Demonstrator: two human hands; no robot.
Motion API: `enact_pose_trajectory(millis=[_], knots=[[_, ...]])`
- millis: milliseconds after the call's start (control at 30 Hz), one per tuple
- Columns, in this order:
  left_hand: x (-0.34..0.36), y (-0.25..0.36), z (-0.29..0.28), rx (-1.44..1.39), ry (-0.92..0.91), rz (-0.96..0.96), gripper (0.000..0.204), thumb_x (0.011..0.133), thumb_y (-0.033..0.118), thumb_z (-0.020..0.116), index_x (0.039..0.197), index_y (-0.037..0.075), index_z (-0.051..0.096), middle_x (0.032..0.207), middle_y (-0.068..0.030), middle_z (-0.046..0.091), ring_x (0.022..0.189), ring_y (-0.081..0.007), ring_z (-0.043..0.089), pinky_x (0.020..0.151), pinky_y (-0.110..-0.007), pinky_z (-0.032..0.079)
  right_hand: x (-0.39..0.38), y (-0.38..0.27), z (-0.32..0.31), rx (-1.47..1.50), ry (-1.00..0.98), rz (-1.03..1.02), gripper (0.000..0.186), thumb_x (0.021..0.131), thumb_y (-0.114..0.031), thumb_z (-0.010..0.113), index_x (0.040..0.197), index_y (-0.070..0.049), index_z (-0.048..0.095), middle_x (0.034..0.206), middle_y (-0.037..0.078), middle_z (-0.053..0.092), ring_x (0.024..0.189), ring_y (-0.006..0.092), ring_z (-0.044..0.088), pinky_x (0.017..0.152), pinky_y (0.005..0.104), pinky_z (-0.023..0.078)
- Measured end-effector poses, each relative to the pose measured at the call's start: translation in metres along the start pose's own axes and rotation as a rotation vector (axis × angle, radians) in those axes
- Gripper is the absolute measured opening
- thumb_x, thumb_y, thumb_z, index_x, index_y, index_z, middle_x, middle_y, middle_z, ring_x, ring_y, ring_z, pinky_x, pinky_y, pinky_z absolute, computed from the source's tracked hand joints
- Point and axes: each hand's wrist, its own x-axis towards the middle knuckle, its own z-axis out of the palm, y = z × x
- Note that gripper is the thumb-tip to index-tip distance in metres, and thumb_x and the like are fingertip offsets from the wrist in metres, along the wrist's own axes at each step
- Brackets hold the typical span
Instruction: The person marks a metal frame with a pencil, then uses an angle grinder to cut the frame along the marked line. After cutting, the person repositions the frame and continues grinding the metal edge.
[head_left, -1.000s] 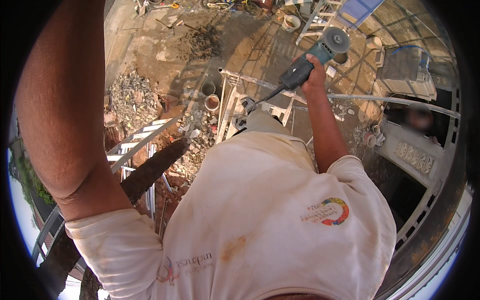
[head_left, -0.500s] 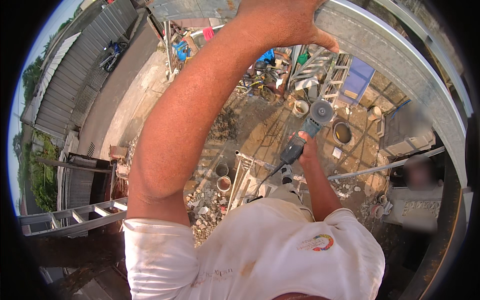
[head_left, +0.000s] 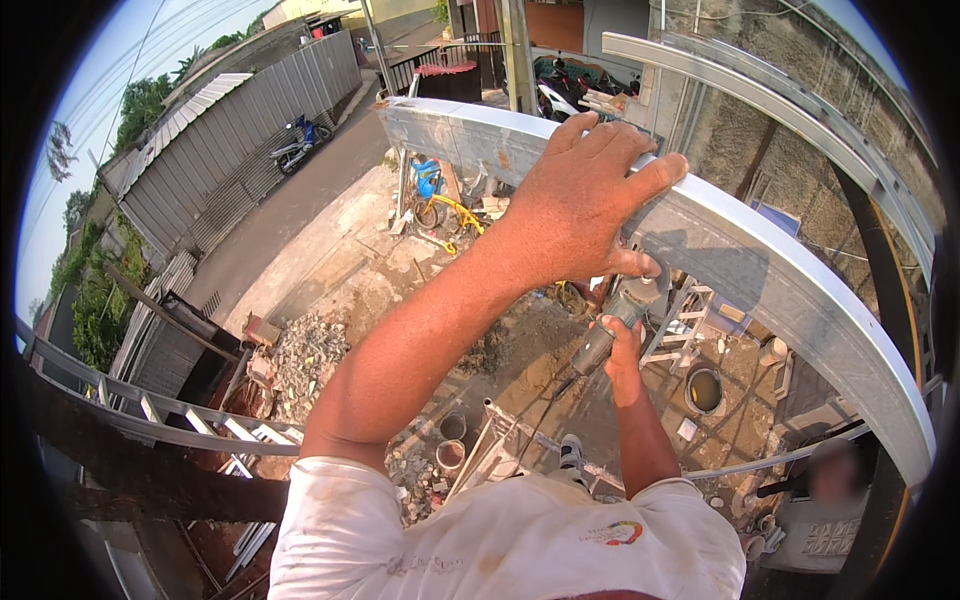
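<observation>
A long grey metal channel beam (head_left: 820, 270) runs from the upper left, across in front of me, down to the right. My left hand (head_left: 590, 190) grips it, fingers hooked over its bright top edge and the thumb lower on its near face. Just below, my right hand (head_left: 624, 345) is closed round the body of an angle grinder (head_left: 597, 348). The grinder's head and disc are up by the beam's lower part, close under my left thumb. Whether the disc touches the metal cannot be made out. A dark cord trails from the tool toward me.
Far below lies ground with rubble (head_left: 305, 365), buckets (head_left: 450, 455) and a round tub (head_left: 703, 390). An aluminium ladder (head_left: 170, 428) lies at the left; another ladder (head_left: 680, 320) stands beyond the grinder. More metal rails (head_left: 740, 75) run at the upper right. A person (head_left: 835, 490) is below right.
My view has tilted up, showing more of the beam and street. The grinder has risen from well below the beam to its underside. My left hand still holds the beam.
</observation>
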Motion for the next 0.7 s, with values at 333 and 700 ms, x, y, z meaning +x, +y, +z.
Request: enact_pose_trajectory(millis=[333, 700], knots=[[-0.012, 0.01, 0.039, 0.18, 0.218, -0.063, 0.069, 0.064, 0.041, 0.087, 0.126, 0.025, 0.06, 0.125, -0.0087, 0.059, 0.114, -0.0314, 0.057, 0.096, -0.049, 0.035, 0.111, -0.079, 0.081, -0.037, -0.288, -0.05, 0.065, 0.072, -0.013, 0.078, 0.131, -0.005, 0.051, 0.114, 0.012, 0.066, 0.099, 0.0233, 0.068, 0.086, 0.0406, 0.058], [-0.023, 0.012, 0.039, 0.279, 0.242, -0.118, 0.04, 0.084, 0.045, 0.066, 0.121, 0.029, 0.064, 0.127, -0.0034, 0.063, 0.114, -0.0258, 0.059, 0.109, -0.049, 0.031, 0.189, -0.141, 0.187, -0.032, -0.708, -0.061, 0.064, 0.072, -0.014, 0.079, 0.13, -0.003, 0.053, 0.101, 0.011, 0.067, 0.083, 0.0216, 0.071, 0.076, 0.0372, 0.061]])
